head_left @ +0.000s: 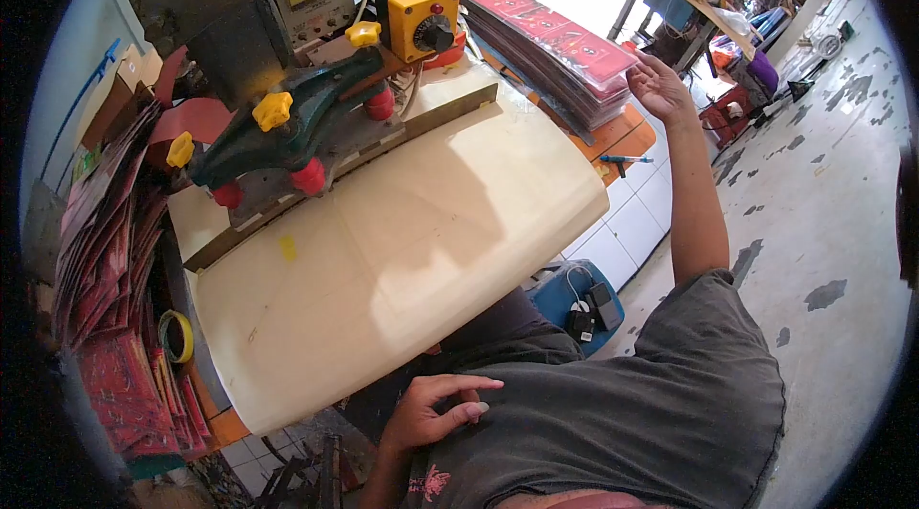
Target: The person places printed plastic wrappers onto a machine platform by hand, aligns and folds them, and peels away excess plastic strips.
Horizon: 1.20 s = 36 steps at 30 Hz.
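Note:
My right hand (pixel 659 90) is at the near right corner of a tall stack of red printed plastic sheets (pixel 541 21). Its fingers are curled at the edge of the top sheet and appear to pinch that corner. In front of my dark shirt, my left hand (pixel 436 410) hangs with index finger and thumb apart, holding nothing. Between me and the press lies a cream-coloured covered work board (pixel 383 260) with a rounded front edge. Over its back edge stands the press head, a dark green metal frame (pixel 287 126) with yellow knobs and red feet, carrying a long metal bar (pixel 354 174).
A yellow control box (pixel 418 19) with a black dial sits beside the press. Red sheets (pixel 115 250) are piled at the left, near a yellow tape roll (pixel 176 337). A pen (pixel 627 159) lies on the table's right end. Below is a blue bin (pixel 579 303) holding chargers.

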{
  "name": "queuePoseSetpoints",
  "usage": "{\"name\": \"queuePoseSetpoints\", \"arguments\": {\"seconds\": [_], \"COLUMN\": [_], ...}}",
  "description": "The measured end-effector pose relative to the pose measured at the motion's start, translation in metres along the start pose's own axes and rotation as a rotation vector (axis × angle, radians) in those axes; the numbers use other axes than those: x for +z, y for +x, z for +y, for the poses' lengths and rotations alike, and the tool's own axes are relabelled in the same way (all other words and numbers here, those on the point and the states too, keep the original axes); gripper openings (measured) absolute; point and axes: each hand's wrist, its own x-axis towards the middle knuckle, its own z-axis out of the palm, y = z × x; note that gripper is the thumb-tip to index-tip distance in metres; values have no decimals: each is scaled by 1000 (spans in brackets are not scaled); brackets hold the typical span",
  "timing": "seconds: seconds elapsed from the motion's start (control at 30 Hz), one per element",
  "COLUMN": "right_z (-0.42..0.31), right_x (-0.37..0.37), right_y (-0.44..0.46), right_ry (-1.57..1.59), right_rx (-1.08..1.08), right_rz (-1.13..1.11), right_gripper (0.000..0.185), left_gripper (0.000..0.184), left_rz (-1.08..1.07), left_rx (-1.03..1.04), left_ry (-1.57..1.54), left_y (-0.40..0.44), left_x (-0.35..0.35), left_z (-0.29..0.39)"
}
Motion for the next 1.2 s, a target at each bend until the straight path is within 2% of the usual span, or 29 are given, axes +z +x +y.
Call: {"name": "queuePoseSetpoints", "arguments": {"seconds": [0.1, 0.2, 0.3, 0.43, 0.53, 0.6, 0.67, 0.73, 0.77, 0.83, 1.0, 1.1, 1.2], "right_z": [17, 35, 42, 47, 56, 66, 70, 76, 77, 79, 70, 56, 43], "right_x": [0, 56, 27, 13, 33, 77, 79, 90, 96, 106, 81, 71, 59], "right_y": [10, -16, 6, 21, 10, -19, -16, -17, -18, -19, -7, -33, -75], "right_ry": [-34, -95, -78, -39, -80, -152, -166, -150, -147, -167, -142, -31, -26], "right_rx": [-106, -185, -226, -208, -221, -303, -322, -468, -466, -595, -740, -770, -815], "right_rz": [14, 95, -22, 67, -15, 166, 115, 61, 55, 16, 87, 58, 139], "right_gripper": [26, 21, 23, 21, 26, 25, 28, 30, 30, 42, 40, 39, 41], "left_gripper": [36, 36, 36, 37, 37, 37, 37, 37, 37, 36, 36, 35, 35], "left_rz": [2, 3, -3, -28, -19, -14, -9, 1, 6, 16, 39, 47, 38], "left_rx": [-2, -1, 4, 16, 7, 0, -6, -6, -5, -20, -10, -3, -14], "left_ry": [7, 9, -4, -16, -23, -24, -25, -16, -13, -25, -16, -10, -14], "left_y": [0, 1, 1, 1, 1, -1, -3, -4, -5, -6, -10, -12, -12], "left_x": [1, 3, 4, 4, 6, 7, 8, 7, 7, 8, 9, 7, 6], "left_z": [1, 3, 4, -1, -1, -2, -2, -1, 0, 0, -2, -6, -6]}}
